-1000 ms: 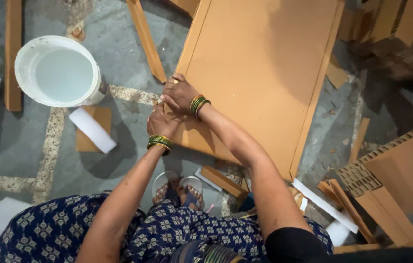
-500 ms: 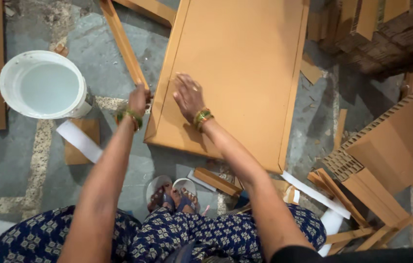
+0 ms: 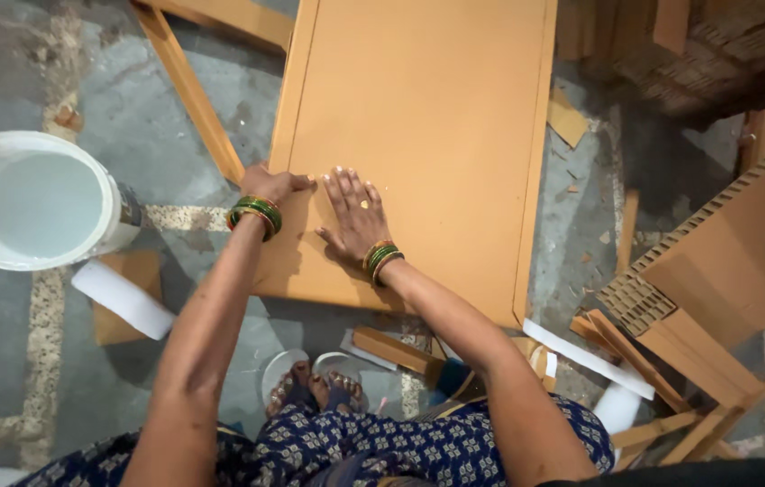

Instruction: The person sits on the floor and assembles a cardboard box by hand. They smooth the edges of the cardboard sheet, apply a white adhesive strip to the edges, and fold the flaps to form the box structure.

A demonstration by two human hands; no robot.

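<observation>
Both hands have shifted: right hand [image 3: 352, 215] flat, left hand [image 3: 272, 185] seemingly gripping the tan board's [image 3: 436, 117] edge.

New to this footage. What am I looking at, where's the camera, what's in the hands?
There is no machine here: a person works with two bare hands. The single picture comes from a camera worn on the head, looking straight down, so you see the forearms, the patterned dress and the feet below.

The left hand curls over the left edge of a large tan board that lies flat on the grey floor. The right hand lies flat, palm down, on the board's face. Neither hand has a grip on a separate tool.

To the left stand a white bucket and a white roll. A long wooden strip lies beside the board, and stacked corrugated panels sit at the right.
</observation>
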